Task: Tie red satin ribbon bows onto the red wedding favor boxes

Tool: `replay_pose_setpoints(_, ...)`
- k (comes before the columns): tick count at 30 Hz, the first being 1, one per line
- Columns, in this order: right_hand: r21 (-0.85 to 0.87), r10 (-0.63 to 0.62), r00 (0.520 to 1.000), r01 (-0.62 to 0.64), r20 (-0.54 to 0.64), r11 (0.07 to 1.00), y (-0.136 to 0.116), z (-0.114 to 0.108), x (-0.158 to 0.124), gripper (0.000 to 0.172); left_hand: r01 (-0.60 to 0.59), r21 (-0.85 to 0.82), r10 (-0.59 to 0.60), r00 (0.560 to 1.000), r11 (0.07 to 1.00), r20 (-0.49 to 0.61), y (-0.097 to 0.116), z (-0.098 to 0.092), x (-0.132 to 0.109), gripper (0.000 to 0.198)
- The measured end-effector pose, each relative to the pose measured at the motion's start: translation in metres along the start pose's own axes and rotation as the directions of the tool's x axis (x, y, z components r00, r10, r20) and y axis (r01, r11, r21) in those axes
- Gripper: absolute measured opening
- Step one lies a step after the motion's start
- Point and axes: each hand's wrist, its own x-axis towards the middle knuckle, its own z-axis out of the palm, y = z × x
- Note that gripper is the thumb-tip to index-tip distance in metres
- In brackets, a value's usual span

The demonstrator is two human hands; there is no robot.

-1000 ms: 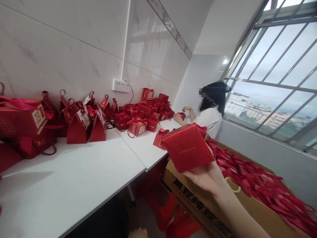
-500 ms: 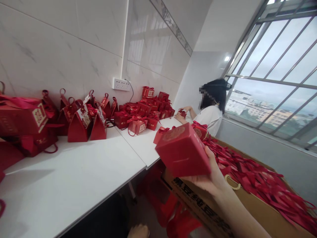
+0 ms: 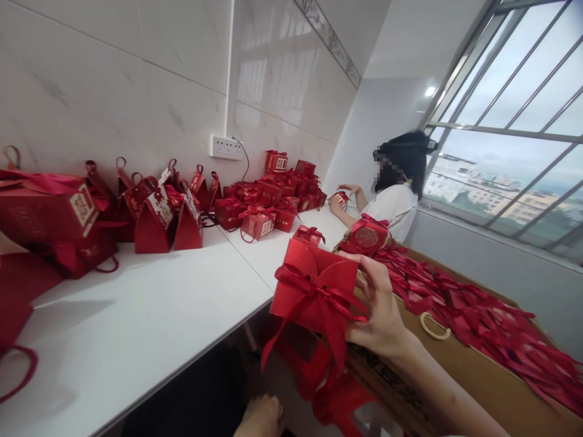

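My right hand (image 3: 376, 309) grips a red gift box (image 3: 314, 267) by its right side, fingers over the upper edge and thumb below. The box is held tilted in front of the table edge. A red ribbon bow (image 3: 325, 294) is tied across its scalloped flaps, and the ribbon tails hang down. Low in the picture, near my dark-clothed lap, is my left hand (image 3: 262, 417). Its back and knuckles show, but its fingers are turned away and hidden. Beside my right forearm stands a large carton (image 3: 473, 376) filled with red ribboned boxes (image 3: 455, 309).
The white table (image 3: 150, 315) runs along the tiled wall. Red house-shaped bags (image 3: 155, 227) and a pile of ribboned boxes (image 3: 273, 194) stand on it. Another person (image 3: 396, 200) handles a small box at the far end. A red stool (image 3: 332, 400) is under the table's edge.
My right hand has turned the box, so the ribbon bow now faces me instead of a plain side. More of my left hand shows at the bottom.
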Motion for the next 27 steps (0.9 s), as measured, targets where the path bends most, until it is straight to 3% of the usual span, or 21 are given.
replay_pose_setpoints(1, -0.005, 0.001, 1.0, -0.001, 0.005, 1.0, -0.001, -0.001, 0.0, 0.104, -0.014, -0.029, 0.013, 0.999, 0.999, -0.029, 0.001, -0.007, -0.004, 0.032)
replay_pose_setpoints(3, -0.007, 0.001, 1.0, -0.001, 0.02, 1.0, -0.004, -0.002, 0.0, 0.105, -0.072, -0.152, 0.043, 0.981, 0.986, -0.188, 0.002, -0.031, -0.019, 0.031)
replay_pose_setpoints(4, -0.01, 0.001, 1.0, -0.001, 0.031, 1.0, -0.004, -0.002, 0.0, 0.105, -0.189, -0.325, 0.036, 0.905, 0.927, -0.424, 0.003, -0.048, -0.029, 0.034)
replay_pose_setpoints(5, -0.016, 0.0, 0.999, 0.001, 0.041, 1.0, -0.005, -0.002, 0.0, 0.105, -0.325, -0.452, -0.056, 0.759, 0.831, -0.648, 0.005, -0.066, -0.042, 0.035)
replay_pose_setpoints(6, -0.02, -0.003, 0.999, 0.004, 0.05, 1.0, -0.005, -0.001, -0.001, 0.105, -0.47, -0.486, -0.175, 0.562, 0.737, -0.808, 0.007, -0.085, -0.056, 0.034)
replay_pose_setpoints(7, -0.019, -0.008, 0.998, 0.009, 0.056, 1.0, -0.005, 0.0, -0.001, 0.106, -0.613, -0.43, -0.274, 0.336, 0.663, -0.901, 0.01, -0.104, -0.071, 0.032)
replay_pose_setpoints(8, -0.012, -0.015, 0.998, 0.016, 0.062, 1.0, -0.005, 0.001, -0.001, 0.106, -0.721, -0.321, -0.291, 0.171, 0.614, -0.941, 0.014, -0.122, -0.085, 0.028)
replay_pose_setpoints(9, 0.004, -0.024, 0.997, 0.024, 0.069, 1.0, -0.005, 0.002, -0.001, 0.107, -0.783, -0.224, -0.223, 0.112, 0.58, -0.968, 0.019, -0.137, -0.097, 0.027)
replay_pose_setpoints(11, 0.045, -0.04, 0.996, 0.036, 0.084, 0.998, -0.004, 0.004, 0.0, 0.107, -0.791, -0.089, -0.01, 0.104, 0.605, -0.994, 0.03, -0.157, -0.117, 0.025)
replay_pose_setpoints(13, 0.076, -0.052, 0.994, 0.045, 0.099, 0.996, -0.003, 0.005, 0.0, 0.105, -0.767, -0.025, 0.096, 0.112, 0.641, -0.989, 0.041, -0.164, -0.128, 0.014)
replay_pose_setpoints(14, 0.084, -0.055, 0.993, 0.046, 0.101, 0.995, -0.003, 0.006, 0.0, 0.103, -0.759, 0.002, 0.115, 0.096, 0.651, -0.989, 0.045, -0.164, -0.131, 0.009)
replay_pose_setpoints(16, 0.089, -0.059, 0.993, 0.051, 0.099, 0.995, -0.003, 0.006, 0.0, 0.102, -0.751, 0.084, 0.141, 0.012, 0.655, -0.99, 0.052, -0.16, -0.135, 0.011)
replay_pose_setpoints(18, 0.087, -0.059, 0.994, 0.051, 0.091, 0.995, -0.004, 0.006, 0.0, 0.104, -0.697, 0.245, 0.237, -0.111, 0.673, -0.965, 0.057, -0.154, -0.139, 0.018)
replay_pose_setpoints(20, 0.089, -0.061, 0.995, 0.054, 0.082, 0.995, -0.005, 0.007, 0.0, 0.104, -0.579, 0.439, 0.4, -0.204, 0.687, -0.894, 0.062, -0.149, -0.143, 0.021)
replay_pose_setpoints(22, 0.096, -0.067, 0.995, 0.06, 0.069, 0.994, -0.006, 0.007, 0.0, 0.101, -0.445, 0.588, 0.526, -0.267, 0.676, -0.807, 0.066, -0.146, -0.147, 0.015)
replay_pose_setpoints(24, 0.102, -0.076, 0.996, 0.071, 0.055, 0.992, -0.008, 0.007, 0.0, 0.097, -0.356, 0.647, 0.582, -0.283, 0.674, -0.762, 0.07, -0.145, -0.151, 0.012)
replay_pose_setpoints(27, 0.098, -0.085, 0.996, 0.081, 0.039, 0.992, -0.01, 0.007, -0.002, 0.095, -0.306, 0.658, 0.605, -0.259, 0.688, -0.753, 0.075, -0.144, -0.156, 0.013)
